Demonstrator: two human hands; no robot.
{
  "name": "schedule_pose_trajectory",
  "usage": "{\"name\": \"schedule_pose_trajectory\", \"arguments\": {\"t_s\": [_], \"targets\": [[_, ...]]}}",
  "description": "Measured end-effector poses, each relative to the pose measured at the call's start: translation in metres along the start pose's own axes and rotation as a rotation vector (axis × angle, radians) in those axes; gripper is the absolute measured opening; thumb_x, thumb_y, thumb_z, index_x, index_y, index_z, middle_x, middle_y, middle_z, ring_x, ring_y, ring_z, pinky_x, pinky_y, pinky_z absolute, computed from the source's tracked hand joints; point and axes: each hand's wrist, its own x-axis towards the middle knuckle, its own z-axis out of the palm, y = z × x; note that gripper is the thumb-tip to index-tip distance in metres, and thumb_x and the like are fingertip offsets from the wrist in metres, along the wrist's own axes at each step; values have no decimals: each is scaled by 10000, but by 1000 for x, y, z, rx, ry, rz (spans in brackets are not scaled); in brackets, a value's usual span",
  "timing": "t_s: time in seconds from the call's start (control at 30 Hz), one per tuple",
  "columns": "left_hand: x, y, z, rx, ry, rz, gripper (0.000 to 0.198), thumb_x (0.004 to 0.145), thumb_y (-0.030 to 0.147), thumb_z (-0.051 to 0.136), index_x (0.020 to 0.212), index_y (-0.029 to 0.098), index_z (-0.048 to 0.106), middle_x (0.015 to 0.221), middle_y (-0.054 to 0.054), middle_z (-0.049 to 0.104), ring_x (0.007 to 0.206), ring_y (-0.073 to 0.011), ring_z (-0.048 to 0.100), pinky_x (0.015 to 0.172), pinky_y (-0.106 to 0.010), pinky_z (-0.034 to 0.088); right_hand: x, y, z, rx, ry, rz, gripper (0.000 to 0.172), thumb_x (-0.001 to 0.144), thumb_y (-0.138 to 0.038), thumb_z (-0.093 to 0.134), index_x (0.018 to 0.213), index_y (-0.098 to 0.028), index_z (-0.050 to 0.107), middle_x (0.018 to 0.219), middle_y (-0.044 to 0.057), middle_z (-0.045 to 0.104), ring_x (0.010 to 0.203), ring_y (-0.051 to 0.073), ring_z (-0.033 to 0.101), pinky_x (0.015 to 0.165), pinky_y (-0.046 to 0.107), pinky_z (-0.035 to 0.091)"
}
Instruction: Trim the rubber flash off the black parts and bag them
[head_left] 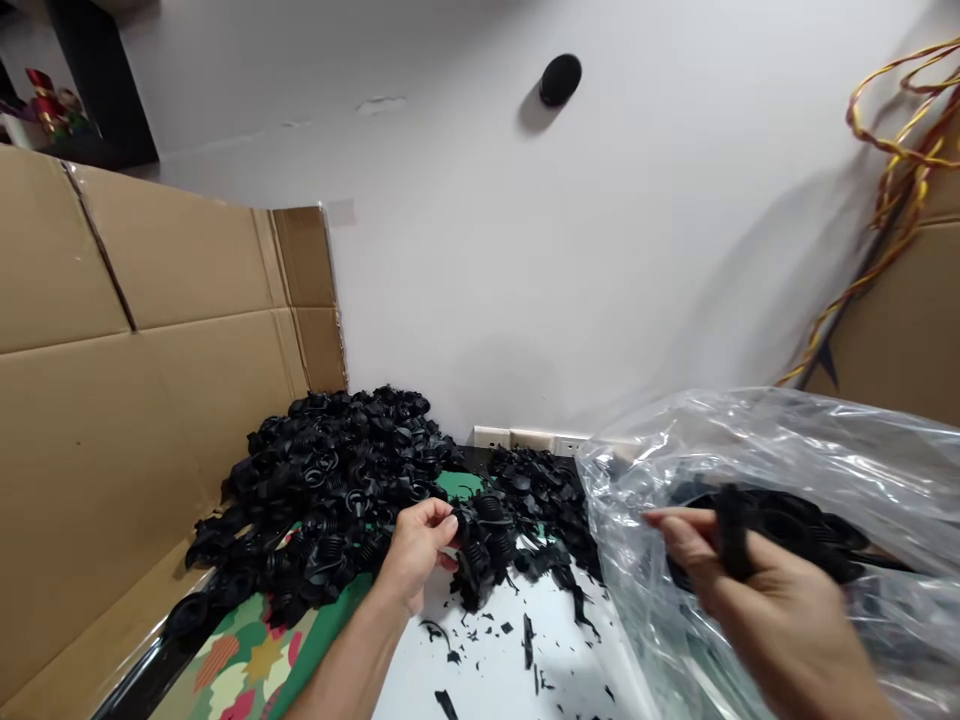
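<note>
My left hand has thumb and fingers pinched at the edge of a black ribbed rubber part, over the front of the work surface. A black rubber part, blurred, is gripped in my right hand at the mouth of a clear plastic bag. More black rubber parts lie inside that bag. A large heap of similar black parts rises to the left of my left hand. Behind it lies a smaller pile of black scraps.
Thin black trimmings are scattered on the white surface. Cardboard walls off the left side, beside a patterned sheet. Wall sockets sit behind the piles. Twisted yellow-red wire hangs at the right.
</note>
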Motion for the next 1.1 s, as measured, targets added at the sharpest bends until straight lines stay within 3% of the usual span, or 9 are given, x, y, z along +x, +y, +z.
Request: {"name": "schedule_pose_trajectory", "arguments": {"t_s": [0.1,0.23,0.53,0.7,0.83,0.9,1.0,1.07,1.1], "targets": [[-4,3,0,-105,-48,-13,264,522,358,742,592,179,562,527,69,468,486,-88,431,455,-203,346,-8,-5,31,138,-290,17,370,710,-499,553,804,-181,717,779,88,733,735,267,664,619,335,517],[-8,1,0,-195,-110,-40,282,526,362,765,618,170,580,525,71,485,471,-71,406,475,-201,330,-17,-7,61,197,-412,31,294,724,-425,537,787,-180,686,760,82,719,726,268,652,638,360,501],[-15,-2,7,-235,-182,-29,315,532,380,788,629,156,589,554,56,535,507,-78,444,518,-203,343,-21,-8,76,307,-481,-6,290,744,-342,557,988,-209,640,915,65,696,874,261,634,783,380,484],[-19,-1,9,-180,-186,-4,273,579,379,738,661,166,588,575,51,543,530,-93,470,537,-216,363,-20,-9,82,275,-463,-60,232,770,-344,506,871,-178,633,808,72,676,749,247,630,662,349,493],[-23,0,5,-41,-160,35,155,560,219,705,682,154,633,606,27,570,572,-125,505,573,-248,386,-18,-9,83,238,-421,-157,161,770,-272,480,819,-198,613,805,56,640,754,231,601,684,335,464],[-26,4,2,38,-82,77,205,547,150,682,750,163,658,637,17,579,621,-152,518,594,-264,386,-17,-9,83,222,-416,-200,142,756,-228,474,786,-208,611,816,51,621,752,224,589,685,326,448],[-31,12,3,129,30,205,313,547,113,672,842,214,678,881,-26,623,815,-202,525,669,-279,389,-18,-11,84,202,-426,-269,144,744,-188,469,765,-217,608,801,42,599,729,211,584,662,309,442],[-34,17,6,185,-10,289,272,558,114,675,799,235,701,947,-28,631,864,-216,518,719,-292,389,-20,-14,86,207,-444,-332,151,753,-181,465,775,-215,610,802,43,600,737,205,587,667,305,449],[-35,18,8,200,-49,307,222,561,114,676,745,234,708,883,-21,641,827,-212,523,721,-296,390,-21,-16,87,215,-454,-360,151,756,-182,465,775,-212,613,807,46,604,742,204,590,673,305,454]]}}
